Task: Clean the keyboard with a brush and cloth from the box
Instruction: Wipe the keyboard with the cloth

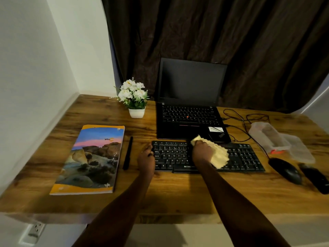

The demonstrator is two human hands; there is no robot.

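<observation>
The right hand is gripping the yellow cloth on the keyboard; the left hand is gripping its left end. The clear box is holding a red item, possibly the brush.

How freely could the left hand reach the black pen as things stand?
Probably yes. The left hand holds the keyboard at its left end, and the pen lies just beside it on bare desk, nothing between; it would have to let go first.

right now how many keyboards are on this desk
2. The separate black keyboard lies at the front, with the right hand holding the cloth on it; the other is built into the open laptop behind it. None seems hidden.
</observation>
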